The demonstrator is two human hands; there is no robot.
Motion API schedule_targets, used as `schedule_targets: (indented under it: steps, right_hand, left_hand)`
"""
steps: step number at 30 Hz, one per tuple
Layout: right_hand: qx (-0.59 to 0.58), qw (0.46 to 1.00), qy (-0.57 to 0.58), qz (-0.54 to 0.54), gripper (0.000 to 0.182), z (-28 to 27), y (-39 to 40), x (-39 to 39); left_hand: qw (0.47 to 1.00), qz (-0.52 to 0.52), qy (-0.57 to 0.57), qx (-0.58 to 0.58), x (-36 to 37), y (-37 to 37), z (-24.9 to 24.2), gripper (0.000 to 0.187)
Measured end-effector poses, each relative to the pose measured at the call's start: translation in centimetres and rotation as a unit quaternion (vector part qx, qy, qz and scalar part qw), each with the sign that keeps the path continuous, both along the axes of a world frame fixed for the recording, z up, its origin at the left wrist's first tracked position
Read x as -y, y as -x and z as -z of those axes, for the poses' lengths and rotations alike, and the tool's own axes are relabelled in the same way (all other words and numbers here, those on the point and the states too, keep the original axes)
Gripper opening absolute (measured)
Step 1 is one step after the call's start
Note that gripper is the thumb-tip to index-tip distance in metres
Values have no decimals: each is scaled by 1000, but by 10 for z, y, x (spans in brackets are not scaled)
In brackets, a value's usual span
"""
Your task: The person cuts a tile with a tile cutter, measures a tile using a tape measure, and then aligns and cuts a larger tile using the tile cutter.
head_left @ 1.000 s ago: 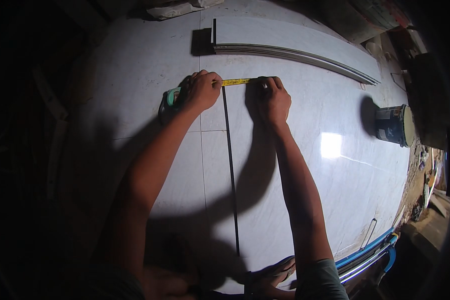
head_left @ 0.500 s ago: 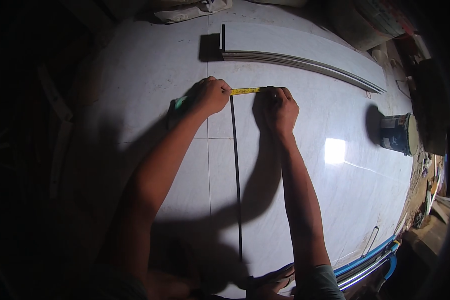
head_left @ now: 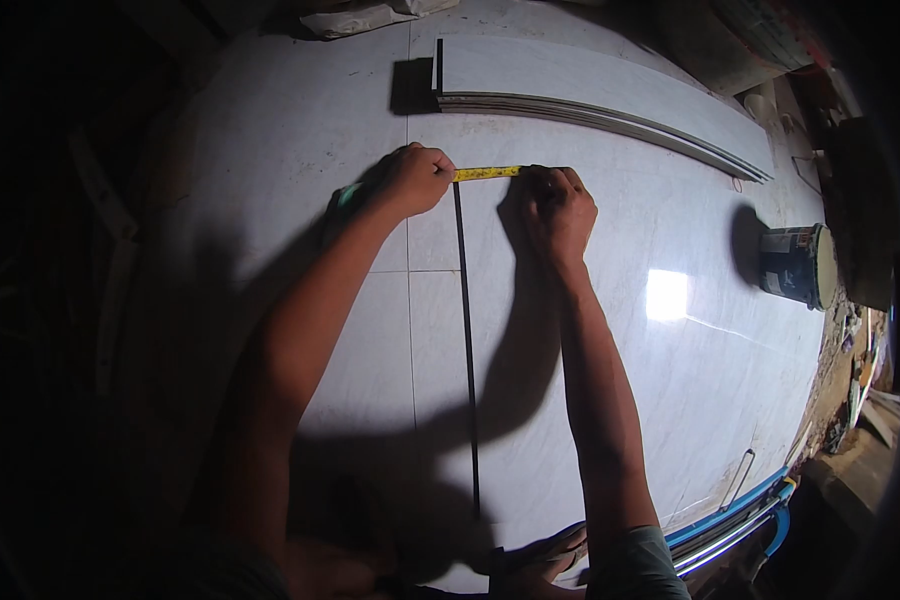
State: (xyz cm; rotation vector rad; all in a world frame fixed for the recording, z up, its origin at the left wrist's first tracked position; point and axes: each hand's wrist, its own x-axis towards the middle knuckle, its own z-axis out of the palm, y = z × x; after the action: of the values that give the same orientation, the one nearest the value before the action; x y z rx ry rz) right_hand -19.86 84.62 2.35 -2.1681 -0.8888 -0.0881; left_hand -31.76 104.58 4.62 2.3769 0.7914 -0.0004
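A yellow tape measure (head_left: 488, 174) is stretched level between my two hands, its printed blade showing. My left hand (head_left: 422, 182) is closed on the blade's left part. At the other end, the fingers of my right hand (head_left: 562, 208) pinch the tape. Left of my left hand, partly in shadow, is a green object (head_left: 347, 196) I cannot make out fully. Below the tape, a dark narrow strip (head_left: 468, 350) runs down the pale tiled floor (head_left: 630, 400) towards my feet.
A stack of long cut tiles (head_left: 590, 95) lies beyond my hands. A dark bucket (head_left: 795, 266) stands at the right. Near the lower right is a blue and silver tile cutter (head_left: 735, 530). A pale bag (head_left: 360, 18) lies at the top edge.
The whole view has shifted slightly, with the floor and tile stack a little higher and further left. Both hands still hold the tape, the left slightly further left.
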Motion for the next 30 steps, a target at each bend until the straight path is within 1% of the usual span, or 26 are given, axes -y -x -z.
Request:
schedule_targets:
  steps: [1, 4, 7, 10, 15, 18, 21, 22, 26, 29, 30]
  right_hand:
    - [2, 1000, -1, 1, 24, -1, 1, 0]
    - [8, 1000, -6, 4, 24, -2, 1, 1]
    - [2, 1000, -11, 2, 22, 0, 0, 0]
    - [-6, 1000, -13, 3, 18, 0, -1, 0]
    - [-1, 1000, -13, 4, 20, 2, -1, -1]
    - [-30, 1000, -4, 3, 20, 3, -2, 0]
    - [-7, 1000, 23, 19, 20, 2, -3, -4]
    - [-13, 1000, 16, 23, 20, 1, -2, -5]
    - [-26, 999, 27, 34, 21, -2, 4, -5]
    - [-20, 999, 27, 31, 22, -1, 0, -8]
    - [-18, 999, 34, 32, 23, -2, 1, -8]
  left_hand:
    - [1000, 0, -4, -2, 1, -1, -3, 12]
    - [996, 18, 52, -68, 4, -3, -23, 23]
    - [996, 15, 65, -59, 2, -2, -19, 23]
    - [998, 9, 39, -56, 2, -2, -14, 23]
    - [996, -10, 55, -67, 3, -4, -15, 22]
    - [996, -15, 52, -64, 3, -2, -14, 22]
    - [995, -10, 60, -78, 3, -6, -18, 21]
    - [994, -7, 65, -88, 3, -6, -19, 21]
    - [998, -1, 25, -60, 3, -2, -12, 21]
    - [997, 11, 8, -81, 1, -5, -10, 21]
    - [997, 3, 20, -70, 2, -2, -8, 21]
